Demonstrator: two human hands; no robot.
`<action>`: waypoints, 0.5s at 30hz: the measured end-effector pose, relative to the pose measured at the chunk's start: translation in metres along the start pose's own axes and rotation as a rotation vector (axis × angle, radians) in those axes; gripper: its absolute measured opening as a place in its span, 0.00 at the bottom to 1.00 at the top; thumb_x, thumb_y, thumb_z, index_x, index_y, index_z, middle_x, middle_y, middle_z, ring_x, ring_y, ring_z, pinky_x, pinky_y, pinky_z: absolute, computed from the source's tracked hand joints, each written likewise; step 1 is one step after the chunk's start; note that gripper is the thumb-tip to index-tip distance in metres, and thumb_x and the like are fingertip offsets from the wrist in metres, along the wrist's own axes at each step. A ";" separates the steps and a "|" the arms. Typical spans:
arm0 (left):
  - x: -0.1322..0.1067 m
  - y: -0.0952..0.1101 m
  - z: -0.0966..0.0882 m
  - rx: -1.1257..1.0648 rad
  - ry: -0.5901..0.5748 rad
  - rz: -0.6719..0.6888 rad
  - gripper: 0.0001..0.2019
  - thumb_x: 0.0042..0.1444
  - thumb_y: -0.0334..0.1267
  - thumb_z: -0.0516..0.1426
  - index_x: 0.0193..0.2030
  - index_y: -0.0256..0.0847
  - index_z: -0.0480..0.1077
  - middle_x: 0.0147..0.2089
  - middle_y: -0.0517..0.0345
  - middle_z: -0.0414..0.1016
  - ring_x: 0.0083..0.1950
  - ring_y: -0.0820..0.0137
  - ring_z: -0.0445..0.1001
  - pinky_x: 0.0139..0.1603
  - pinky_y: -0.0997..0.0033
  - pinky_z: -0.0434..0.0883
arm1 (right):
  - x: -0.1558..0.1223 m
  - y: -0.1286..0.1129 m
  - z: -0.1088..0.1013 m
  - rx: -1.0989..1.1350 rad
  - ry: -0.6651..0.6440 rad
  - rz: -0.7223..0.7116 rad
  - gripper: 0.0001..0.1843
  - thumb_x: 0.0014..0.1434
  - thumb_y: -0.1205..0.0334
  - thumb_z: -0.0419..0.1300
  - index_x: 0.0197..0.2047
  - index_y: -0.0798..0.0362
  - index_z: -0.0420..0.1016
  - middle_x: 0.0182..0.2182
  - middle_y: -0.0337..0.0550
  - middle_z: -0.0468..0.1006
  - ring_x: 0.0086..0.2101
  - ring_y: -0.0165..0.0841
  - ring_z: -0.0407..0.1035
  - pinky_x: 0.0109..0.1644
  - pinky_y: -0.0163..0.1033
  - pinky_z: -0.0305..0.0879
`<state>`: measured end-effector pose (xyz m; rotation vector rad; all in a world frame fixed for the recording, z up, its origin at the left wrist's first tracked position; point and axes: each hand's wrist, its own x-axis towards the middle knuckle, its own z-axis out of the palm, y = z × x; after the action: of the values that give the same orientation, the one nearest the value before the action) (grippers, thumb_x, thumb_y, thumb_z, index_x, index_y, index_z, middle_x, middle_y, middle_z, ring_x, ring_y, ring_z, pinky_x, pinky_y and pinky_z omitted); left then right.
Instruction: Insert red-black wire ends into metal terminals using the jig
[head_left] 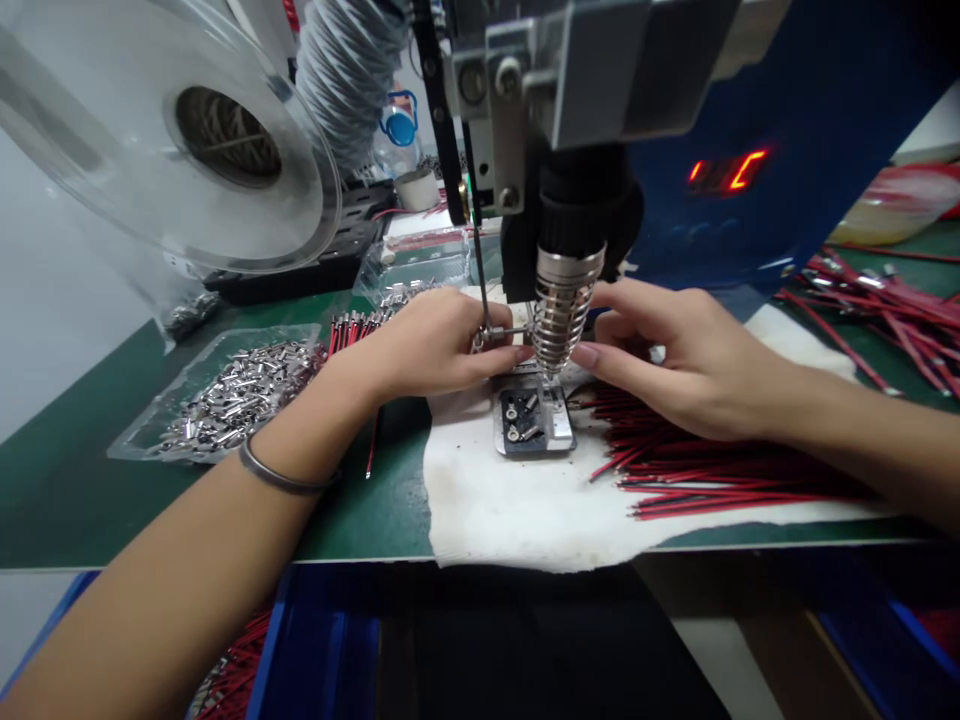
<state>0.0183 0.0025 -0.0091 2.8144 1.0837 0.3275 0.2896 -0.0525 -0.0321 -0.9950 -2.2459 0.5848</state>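
Observation:
My left hand is curled closed at the machine's coiled metal nozzle, pinching a small metal terminal against it. My right hand reaches in from the right, fingers pressed together at the nozzle's tip; what they hold is hidden. Below the nozzle sits a small metal fixture plate on a white cloth. Red wires lie under my right hand.
A clear bag of metal terminals lies at left, with more red wires behind my left hand. A big transparent reel hangs upper left. More wires lie at right. The blue machine body shows a red display.

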 end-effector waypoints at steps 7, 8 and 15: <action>0.000 0.002 -0.001 -0.005 -0.036 -0.019 0.18 0.71 0.53 0.58 0.42 0.41 0.79 0.35 0.54 0.79 0.35 0.68 0.73 0.41 0.66 0.66 | 0.002 0.000 0.001 -0.049 0.072 0.050 0.27 0.73 0.41 0.57 0.59 0.51 0.85 0.36 0.44 0.85 0.32 0.34 0.72 0.39 0.42 0.61; 0.000 0.002 -0.001 0.000 -0.030 -0.023 0.18 0.70 0.53 0.58 0.41 0.40 0.78 0.35 0.54 0.79 0.35 0.68 0.73 0.41 0.67 0.66 | 0.003 0.000 0.001 -0.056 0.073 0.056 0.26 0.73 0.42 0.57 0.58 0.51 0.86 0.34 0.44 0.84 0.31 0.34 0.70 0.39 0.42 0.61; 0.000 0.000 -0.001 0.020 -0.040 0.003 0.17 0.71 0.52 0.58 0.42 0.41 0.80 0.32 0.54 0.78 0.33 0.67 0.73 0.40 0.66 0.67 | 0.004 -0.001 0.002 -0.021 0.046 0.102 0.26 0.73 0.41 0.57 0.58 0.50 0.86 0.35 0.44 0.84 0.32 0.34 0.70 0.39 0.41 0.61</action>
<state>0.0181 0.0020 -0.0086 2.8273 1.0802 0.2615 0.2859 -0.0506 -0.0312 -1.1276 -2.1749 0.5772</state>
